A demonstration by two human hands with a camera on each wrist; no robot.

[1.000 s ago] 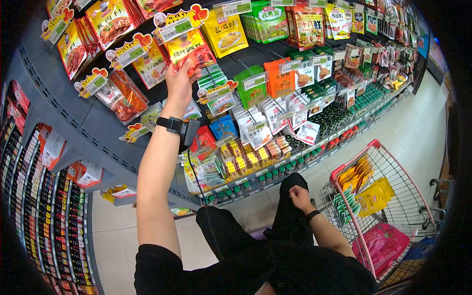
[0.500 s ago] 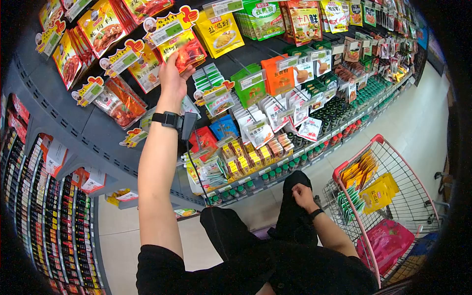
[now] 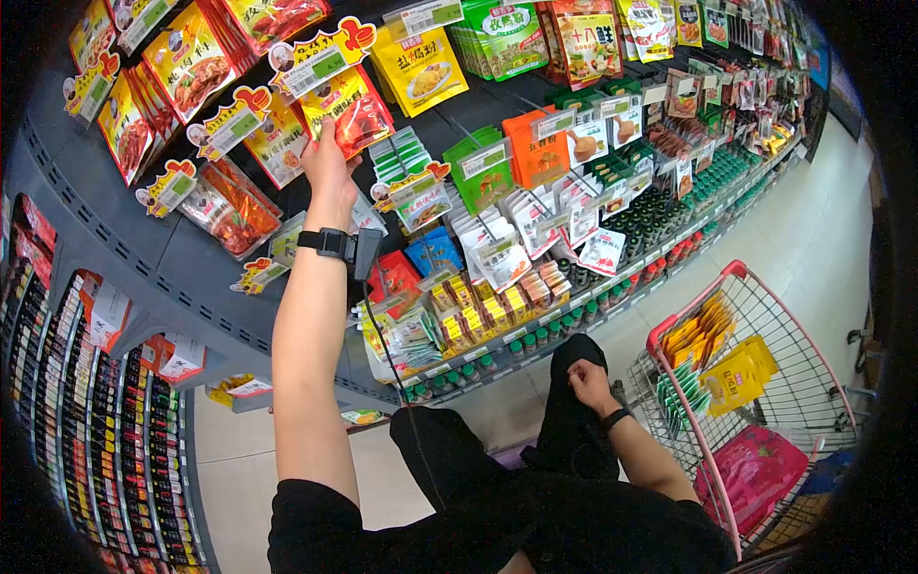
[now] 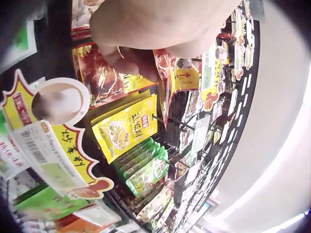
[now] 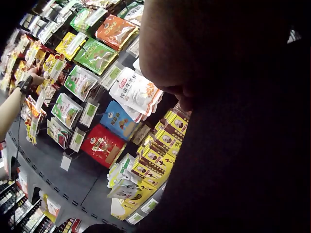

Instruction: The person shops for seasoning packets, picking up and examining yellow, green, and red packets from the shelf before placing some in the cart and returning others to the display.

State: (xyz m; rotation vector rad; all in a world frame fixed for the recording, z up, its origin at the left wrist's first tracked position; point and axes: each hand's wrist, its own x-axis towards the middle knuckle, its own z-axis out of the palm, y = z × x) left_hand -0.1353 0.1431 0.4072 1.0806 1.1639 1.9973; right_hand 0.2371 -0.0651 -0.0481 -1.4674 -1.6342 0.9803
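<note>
My left hand (image 3: 328,174) reaches up to the hanging display and pinches the lower left edge of a red-and-yellow seasoning packet (image 3: 359,117), just under its price tag (image 3: 320,69). In the left wrist view the left hand (image 4: 160,26) crosses the top, its fingers against the shiny packet (image 4: 102,75), partly hiding it. A yellow packet (image 3: 421,69) hangs to the right of it. My right hand (image 3: 588,381) rests on my knee, fingers loosely curled, holding nothing. The right wrist view shows the right hand (image 5: 167,48) dark and close up.
A wire shopping cart (image 3: 696,306) stands at my right, with yellow packets (image 3: 736,378), green packets (image 3: 677,407) and a pink bag (image 3: 755,469) inside. Small yellow boxes (image 3: 483,311) line the lower shelf. Another shelf of bottles (image 3: 105,421) rises at left.
My left hand has shifted down and left along the packet, so more of its front shows now. The view has turned slightly. My right hand stays on the knee.
</note>
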